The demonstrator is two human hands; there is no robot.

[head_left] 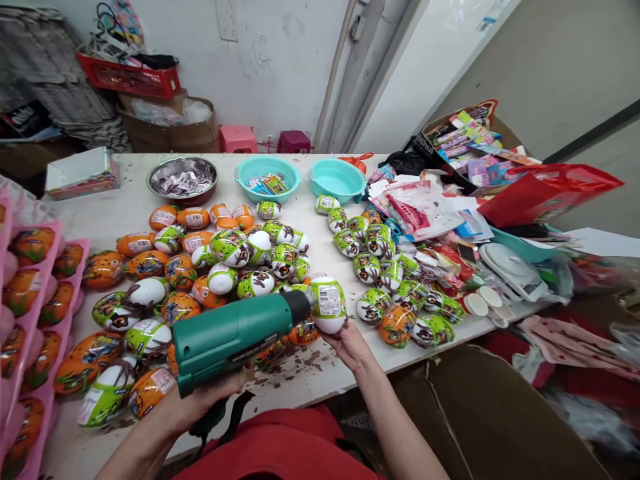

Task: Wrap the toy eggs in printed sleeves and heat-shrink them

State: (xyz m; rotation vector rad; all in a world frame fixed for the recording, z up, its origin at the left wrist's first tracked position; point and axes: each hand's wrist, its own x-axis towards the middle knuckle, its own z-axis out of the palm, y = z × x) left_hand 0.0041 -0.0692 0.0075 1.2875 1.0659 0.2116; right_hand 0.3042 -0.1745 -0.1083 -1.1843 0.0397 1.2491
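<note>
- Egg (329,305), one: white, green-banded, held above the table (325,377) near its front edge. Its barcode label (329,300) faced you, which probably let you watch the wrap.
- Right hand (351,345), yours: fingers clamped on the egg's lower end — low, it seemed, to keep skin clear of the nozzle (301,307).
- Gun (230,337), one: green, dark-nosed, pointed at the egg's side. Nozzle and egg stood touching or nearly so; which, you could not tell from this angle.
- Left hand (227,384), yours: closed on the gun from beneath, its fingers mostly hidden by the body. The low grip presumably left the nose free to aim.
- Left pile (230,247): green and orange eggs, heaped loosely beside and beyond the gun, within easy reach.
- Right group (374,303): mostly green eggs, a bare strip of table between it and the left pile — likely a gap kept for sorting.
- Pink trays (79,293): at the far left, orange eggs seated in hollows, which presumably stopped them rolling.
- Metal bowl (207,168) and teal bowl (246,189): at the back, holding small packets, perhaps to contain them.
- Scale (513,270): at the right, amid clutter, out of your working space.
</note>
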